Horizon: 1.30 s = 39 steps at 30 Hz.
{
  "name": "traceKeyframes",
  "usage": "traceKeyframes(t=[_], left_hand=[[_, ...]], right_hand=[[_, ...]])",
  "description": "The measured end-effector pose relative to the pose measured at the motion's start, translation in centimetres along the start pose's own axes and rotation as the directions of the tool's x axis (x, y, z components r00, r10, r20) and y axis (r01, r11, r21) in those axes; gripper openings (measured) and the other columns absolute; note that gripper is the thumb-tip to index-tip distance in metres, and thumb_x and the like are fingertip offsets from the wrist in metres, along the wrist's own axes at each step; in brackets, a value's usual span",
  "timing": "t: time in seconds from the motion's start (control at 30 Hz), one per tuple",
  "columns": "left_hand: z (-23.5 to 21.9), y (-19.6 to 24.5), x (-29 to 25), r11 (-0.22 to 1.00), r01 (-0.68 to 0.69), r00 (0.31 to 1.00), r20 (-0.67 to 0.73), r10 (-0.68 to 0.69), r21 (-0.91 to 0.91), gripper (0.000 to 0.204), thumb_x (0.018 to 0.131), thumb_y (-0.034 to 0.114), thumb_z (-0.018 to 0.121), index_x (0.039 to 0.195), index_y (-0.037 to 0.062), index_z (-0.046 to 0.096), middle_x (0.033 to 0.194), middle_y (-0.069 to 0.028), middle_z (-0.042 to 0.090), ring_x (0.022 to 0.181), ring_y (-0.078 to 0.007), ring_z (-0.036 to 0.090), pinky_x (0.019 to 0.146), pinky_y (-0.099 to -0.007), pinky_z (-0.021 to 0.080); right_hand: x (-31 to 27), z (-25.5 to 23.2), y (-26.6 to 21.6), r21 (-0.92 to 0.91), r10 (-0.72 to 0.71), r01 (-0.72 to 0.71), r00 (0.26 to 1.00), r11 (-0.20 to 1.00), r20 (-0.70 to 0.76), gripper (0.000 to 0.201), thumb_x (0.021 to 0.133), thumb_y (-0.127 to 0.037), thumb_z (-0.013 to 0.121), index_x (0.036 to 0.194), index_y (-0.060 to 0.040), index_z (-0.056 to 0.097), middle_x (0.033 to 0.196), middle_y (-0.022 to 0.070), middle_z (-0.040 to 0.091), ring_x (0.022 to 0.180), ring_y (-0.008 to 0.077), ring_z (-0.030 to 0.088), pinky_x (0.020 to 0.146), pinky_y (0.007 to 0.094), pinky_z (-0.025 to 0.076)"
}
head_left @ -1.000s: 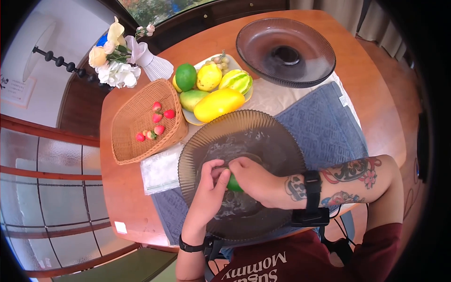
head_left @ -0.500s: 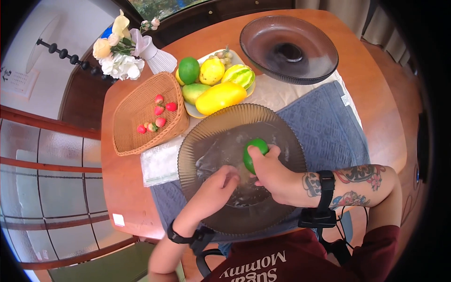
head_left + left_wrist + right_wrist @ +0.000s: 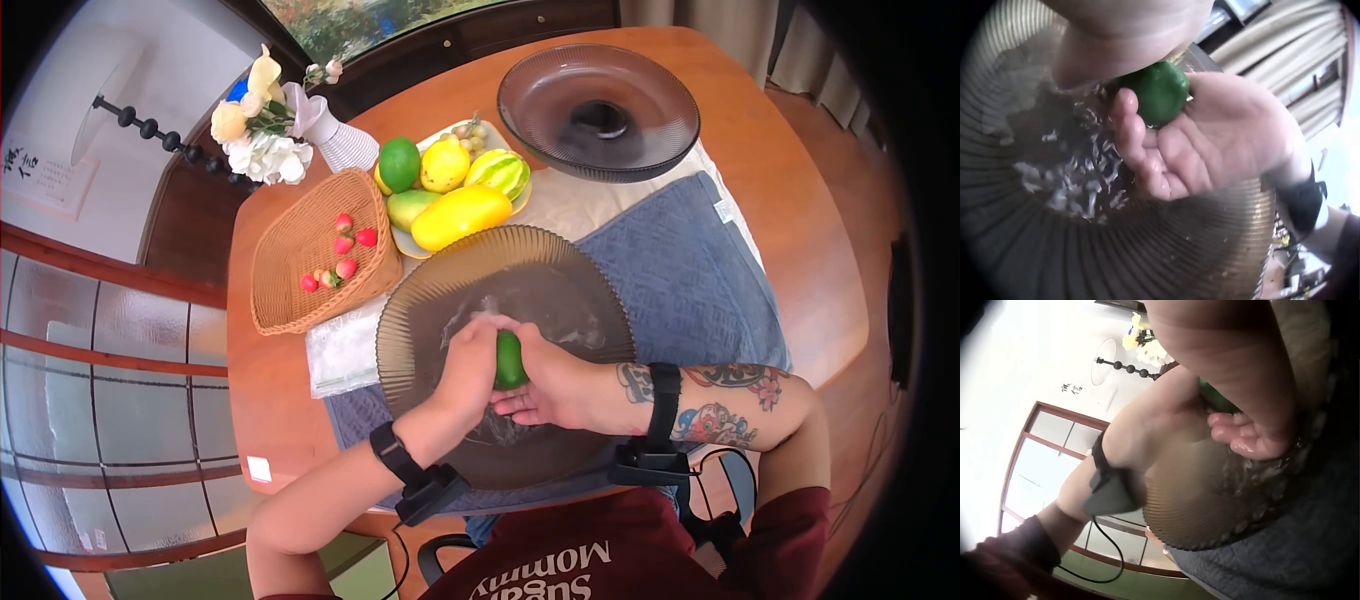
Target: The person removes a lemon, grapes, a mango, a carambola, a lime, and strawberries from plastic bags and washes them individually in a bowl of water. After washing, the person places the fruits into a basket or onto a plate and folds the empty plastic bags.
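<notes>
A wet green lime [image 3: 510, 360] sits between both hands, over the water in a ribbed, smoky glass bowl [image 3: 405, 290]. My left hand [image 3: 468, 365] covers one side of it, its fingers bent around the far end. From the other side my right hand [image 3: 545, 375] holds the lime against its palm. In the left wrist view the right hand's wet fingers [image 3: 1132, 131] curl up beside the lime [image 3: 1163, 94]. The right wrist view shows only a sliver of the lime [image 3: 1219, 397], the rest hidden by the hands.
A wicker basket [image 3: 290, 280] with several strawberries stands left of the bowl. Behind it, a plate [image 3: 522, 200] bears mixed fruit, including a long yellow one [image 3: 462, 217]. Another glass bowl [image 3: 650, 110] stands at the back right. A blue towel [image 3: 690, 270] lies under and beside the front bowl.
The lime was between the hands, then moved right and away in the right hand alone, apart from the left. Now it is back between both hands.
</notes>
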<state>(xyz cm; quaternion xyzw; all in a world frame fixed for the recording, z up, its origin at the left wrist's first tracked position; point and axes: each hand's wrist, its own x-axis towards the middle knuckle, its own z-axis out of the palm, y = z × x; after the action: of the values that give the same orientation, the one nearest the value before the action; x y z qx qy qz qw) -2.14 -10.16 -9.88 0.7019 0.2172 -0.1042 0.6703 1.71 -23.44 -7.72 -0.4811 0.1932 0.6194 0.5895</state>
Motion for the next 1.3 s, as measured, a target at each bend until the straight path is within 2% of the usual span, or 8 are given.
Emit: traceKeyframes(t=[0.2, 0.33, 0.4, 0.5, 0.6, 0.97, 1.03, 1.3], left_hand=[[2.5, 3.1, -5.0, 0.973, 0.144, 0.988, -0.028, -0.151, -0.18, 0.043, 0.107, 0.032, 0.033, 0.142, 0.0084, 0.041, 0.121, -0.0116, 0.056, 0.102, -0.0195, 0.061, 0.089, -0.0331, 0.05], [3.3, 0.6, -6.9, 0.997, -0.004, 0.997, -0.076, -0.002, -0.074, 0.058, 0.108, 0.039, 0.033, 0.156, 0.0131, 0.013, 0.131, -0.0119, 0.05, 0.102, -0.0174, 0.06, 0.091, -0.0322, 0.048], [3.0, 3.3, -6.9, 0.974, 0.11, 0.985, -0.106, -0.133, -0.2, 0.058, 0.106, 0.033, 0.037, 0.154, 0.0028, 0.022, 0.129, -0.0155, 0.052, 0.117, -0.0215, 0.055, 0.097, -0.0281, 0.045], [0.8, 2.9, -5.0, 0.934, 0.285, 0.955, -0.014, -0.295, -0.216, 0.045, 0.101, 0.032, 0.048, 0.137, 0.0057, 0.05, 0.119, -0.0095, 0.061, 0.1, -0.0168, 0.06, 0.093, -0.0331, 0.049], [-0.6, 1.4, -3.7, 0.929, 0.102, 0.993, -0.015, -0.115, -0.355, 0.043, 0.101, 0.031, 0.047, 0.132, 0.0017, 0.053, 0.123, -0.0116, 0.061, 0.107, -0.0192, 0.06, 0.096, -0.0347, 0.049], [0.0, 1.0, -5.4, 0.89, 0.286, 0.955, 0.026, -0.297, -0.356, 0.051, 0.106, 0.048, 0.03, 0.132, 0.0079, 0.048, 0.125, -0.009, 0.057, 0.118, -0.0219, 0.057, 0.102, -0.0424, 0.045], [-0.7, 0.8, -5.1, 0.89, 0.264, 0.958, -0.003, -0.285, -0.372, 0.051, 0.105, 0.049, 0.031, 0.125, 0.0076, 0.051, 0.118, -0.0075, 0.058, 0.112, -0.0216, 0.059, 0.1, -0.0441, 0.047], [-0.5, 0.7, -4.4, 0.857, 0.276, 0.935, -0.085, -0.345, -0.435, 0.057, 0.102, 0.056, 0.026, 0.122, 0.01, 0.052, 0.12, -0.0075, 0.06, 0.107, -0.0195, 0.06, 0.093, -0.0401, 0.049]], right_hand=[[0.2, 0.5, 0.6, 0.089, -0.099, 0.102, 0.994, 0.991, -0.035, 0.053, 0.102, -0.056, 0.022, 0.111, -0.0149, 0.053, 0.099, 0.0045, 0.061, 0.095, 0.018, 0.057, 0.085, 0.0364, 0.046], [1.3, -0.2, 2.0, -0.076, -0.132, 0.124, 0.986, 0.989, -0.105, 0.059, 0.101, -0.058, 0.024, 0.116, -0.0077, 0.051, 0.102, 0.0106, 0.06, 0.083, 0.0185, 0.056, 0.074, 0.0349, 0.048], [-0.4, 0.7, 2.1, -0.062, -0.14, 0.134, 0.986, 0.989, -0.093, 0.053, 0.103, -0.052, 0.025, 0.121, -0.0074, 0.047, 0.109, 0.0109, 0.057, 0.093, 0.0191, 0.055, 0.085, 0.0365, 0.047], [-3.0, 2.0, 2.5, -0.091, -0.188, 0.182, 0.979, 0.979, -0.073, 0.047, 0.105, -0.046, 0.027, 0.128, -0.0068, 0.041, 0.117, 0.0127, 0.053, 0.106, 0.0206, 0.053, 0.096, 0.0381, 0.044], [-4.9, 3.0, 2.8, -0.205, -0.304, 0.29, 0.952, 0.935, -0.041, 0.05, 0.104, -0.047, 0.031, 0.133, -0.0061, 0.034, 0.12, 0.0174, 0.051, 0.112, 0.0233, 0.051, 0.098, 0.0383, 0.041], [-2.5, 2.8, 2.2, -0.541, -0.44, 0.267, 0.871, 0.797, -0.219, 0.052, 0.101, -0.037, 0.045, 0.144, -0.008, 0.039, 0.144, 0.0277, 0.036, 0.132, 0.0376, 0.039, 0.111, 0.0407, 0.034], [-2.0, 2.8, 1.7, -0.675, -0.354, 0.084, 0.895, 0.733, -0.273, 0.047, 0.099, -0.036, 0.045, 0.134, -0.0051, 0.051, 0.139, 0.0278, 0.044, 0.127, 0.0383, 0.047, 0.106, 0.0399, 0.04], [6.9, 0.5, -2.7, -0.599, -0.518, 0.258, 0.796, 0.758, -0.314, 0.043, 0.098, -0.032, 0.045, 0.126, -0.0017, 0.056, 0.129, 0.0257, 0.055, 0.119, 0.0392, 0.055, 0.1, 0.042, 0.045]])
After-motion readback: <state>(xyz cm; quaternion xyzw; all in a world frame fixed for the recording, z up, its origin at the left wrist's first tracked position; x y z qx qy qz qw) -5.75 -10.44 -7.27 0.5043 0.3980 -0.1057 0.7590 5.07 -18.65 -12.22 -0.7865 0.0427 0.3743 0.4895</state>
